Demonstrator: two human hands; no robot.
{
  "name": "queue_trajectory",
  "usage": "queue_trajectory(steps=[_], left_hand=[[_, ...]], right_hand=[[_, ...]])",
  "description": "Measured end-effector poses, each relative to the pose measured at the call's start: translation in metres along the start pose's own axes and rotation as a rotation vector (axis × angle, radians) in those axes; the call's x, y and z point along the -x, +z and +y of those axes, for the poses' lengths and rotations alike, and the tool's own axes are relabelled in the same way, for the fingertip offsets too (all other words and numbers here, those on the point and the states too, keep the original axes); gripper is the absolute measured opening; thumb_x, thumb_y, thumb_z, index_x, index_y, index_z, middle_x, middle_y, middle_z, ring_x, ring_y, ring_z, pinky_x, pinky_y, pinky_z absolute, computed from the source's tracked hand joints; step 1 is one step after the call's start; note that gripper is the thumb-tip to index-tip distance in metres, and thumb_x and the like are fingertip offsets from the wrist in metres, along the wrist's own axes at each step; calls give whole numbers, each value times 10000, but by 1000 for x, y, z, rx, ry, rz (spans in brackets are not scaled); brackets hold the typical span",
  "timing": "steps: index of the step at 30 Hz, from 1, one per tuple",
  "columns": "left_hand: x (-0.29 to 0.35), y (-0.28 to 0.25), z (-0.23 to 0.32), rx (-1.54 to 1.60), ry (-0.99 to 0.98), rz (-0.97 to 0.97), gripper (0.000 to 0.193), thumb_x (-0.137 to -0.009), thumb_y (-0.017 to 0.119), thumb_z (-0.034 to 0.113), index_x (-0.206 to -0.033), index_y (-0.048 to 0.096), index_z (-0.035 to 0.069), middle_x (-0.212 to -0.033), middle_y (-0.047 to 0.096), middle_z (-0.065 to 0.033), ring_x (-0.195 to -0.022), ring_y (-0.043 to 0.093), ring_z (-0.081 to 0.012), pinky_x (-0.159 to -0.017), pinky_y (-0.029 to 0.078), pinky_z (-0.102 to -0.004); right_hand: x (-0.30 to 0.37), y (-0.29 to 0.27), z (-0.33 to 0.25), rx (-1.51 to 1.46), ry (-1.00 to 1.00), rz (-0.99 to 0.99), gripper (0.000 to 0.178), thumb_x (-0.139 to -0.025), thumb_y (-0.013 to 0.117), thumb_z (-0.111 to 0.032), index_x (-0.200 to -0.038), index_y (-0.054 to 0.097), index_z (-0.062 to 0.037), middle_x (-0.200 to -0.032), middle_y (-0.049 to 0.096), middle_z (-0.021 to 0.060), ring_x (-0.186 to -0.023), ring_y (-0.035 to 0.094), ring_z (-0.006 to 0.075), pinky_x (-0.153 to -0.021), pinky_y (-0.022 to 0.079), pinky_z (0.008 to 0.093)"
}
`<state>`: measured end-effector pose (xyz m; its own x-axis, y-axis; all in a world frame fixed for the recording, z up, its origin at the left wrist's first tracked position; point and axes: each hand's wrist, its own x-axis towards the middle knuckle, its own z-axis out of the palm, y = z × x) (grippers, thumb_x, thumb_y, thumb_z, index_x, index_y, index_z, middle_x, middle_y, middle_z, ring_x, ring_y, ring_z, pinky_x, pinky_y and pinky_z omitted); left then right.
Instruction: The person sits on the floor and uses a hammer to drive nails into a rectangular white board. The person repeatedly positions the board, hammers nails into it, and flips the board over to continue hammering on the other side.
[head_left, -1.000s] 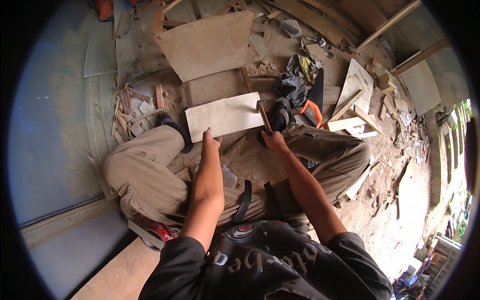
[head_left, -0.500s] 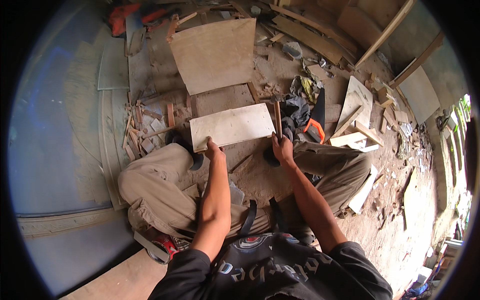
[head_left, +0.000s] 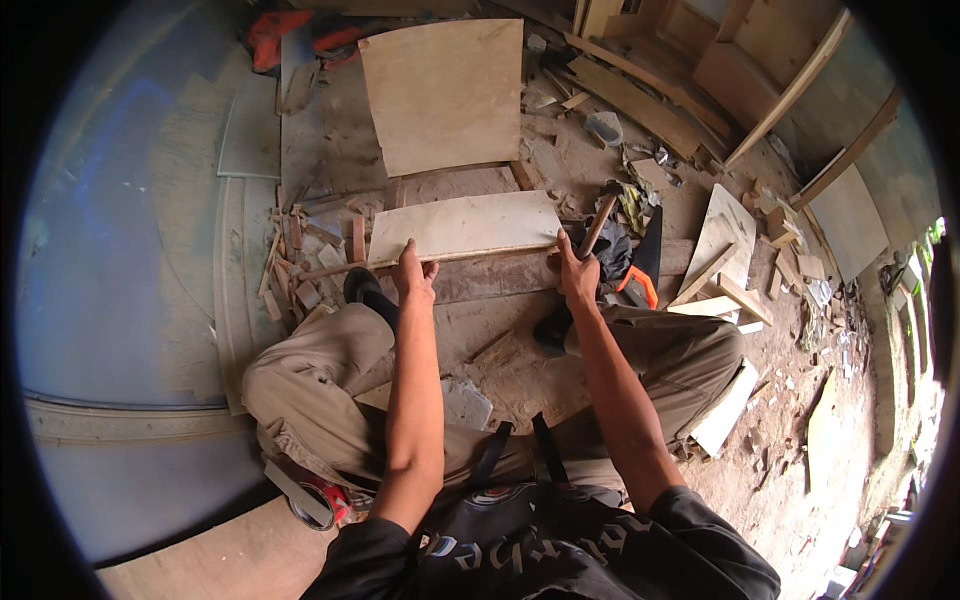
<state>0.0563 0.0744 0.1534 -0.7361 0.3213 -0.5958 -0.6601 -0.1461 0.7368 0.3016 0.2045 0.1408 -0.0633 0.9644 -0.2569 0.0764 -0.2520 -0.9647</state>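
A pale rectangular wooden panel is held out in front of my legs, tilted so that its near long edge shows. My left hand grips the near left part of that edge, thumb on the top face. At the near right corner my right hand pinches the panel, its thumb on top. The same hand also holds a hammer, whose handle sticks up and to the right; its head is not clear. The fingers beneath the panel are hidden.
A plywood sheet leans beyond the panel. A handsaw with an orange handle lies right of my right hand. Wood offcuts are scattered left, more boards right. A red can stands by my left thigh.
The panel has moved slightly away from me and tipped, with more of its near edge showing. The hammer in my right hand has swung from upright to a rightward slant.
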Motion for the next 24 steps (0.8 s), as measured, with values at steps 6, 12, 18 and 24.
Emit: queue_trajectory(steps=[6, 12, 18, 24], left_hand=[[45, -23, 83, -920, -227, -676, 804, -868, 445, 705, -1143, 569, -41, -1050, 667, -204, -884, 686, -231, -677, 552, -281], [3, -42, 138, -760, 528, 124, 767, -834, 459, 743, -800, 623, -6, -662, 661, -108, -549, 640, -193, -413, 408, -285], [-11, -24, 65, -343, 12, -526, 626, -906, 623, 397, -1378, 388, 60, -1450, 320, -161, -1185, 511, -334, -887, 514, -492], [-24, -24, 58, -200, 90, -389, 291, -939, 567, 227, -1128, 524, 9, -1070, 592, -162, -887, 631, -273, -674, 562, -355]], right_hand=[[-29, 3, -26, 20, -20, 49, 349, -828, 753, -322, -754, 602, -16, -715, 648, 72, -514, 564, 121, -479, 498, 269], [-68, 1, -22, -24, -156, 71, 277, -823, 756, -255, -789, 626, -12, -665, 640, 78, -426, 550, 139, -344, 389, 282], [-79, -2, -21, 53, 12, 31, 236, -838, 722, -203, -788, 623, 4, -631, 640, 96, -421, 559, 162, -306, 307, 289], [-69, -11, -32, 184, -95, 38, 440, -733, 777, -327, -836, 655, 83, -720, 670, 173, -687, 667, 263, -661, 505, 375]])
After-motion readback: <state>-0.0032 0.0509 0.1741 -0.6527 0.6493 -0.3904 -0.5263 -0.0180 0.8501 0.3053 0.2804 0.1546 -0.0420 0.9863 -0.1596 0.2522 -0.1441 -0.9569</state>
